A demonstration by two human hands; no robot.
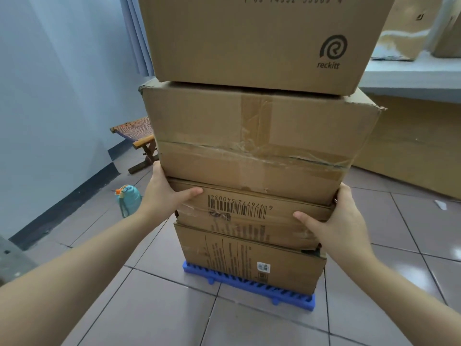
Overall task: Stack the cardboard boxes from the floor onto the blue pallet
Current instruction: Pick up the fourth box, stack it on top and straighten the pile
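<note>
A tall stack of cardboard boxes stands on the blue pallet on the tiled floor. The bottom box carries printed text and a small label. On it lies a flatter barcode box. My left hand grips that box's left end and my right hand grips its right end, thumbs on the front face. A large taped box rests on top of it, and a box marked "reckitt" sits highest, its top out of frame.
A teal water bottle stands on the floor to the left, near a folding wooden stool by the blue wall. More cardboard boxes sit on a shelf at the upper right, with flat cardboard leaning below.
</note>
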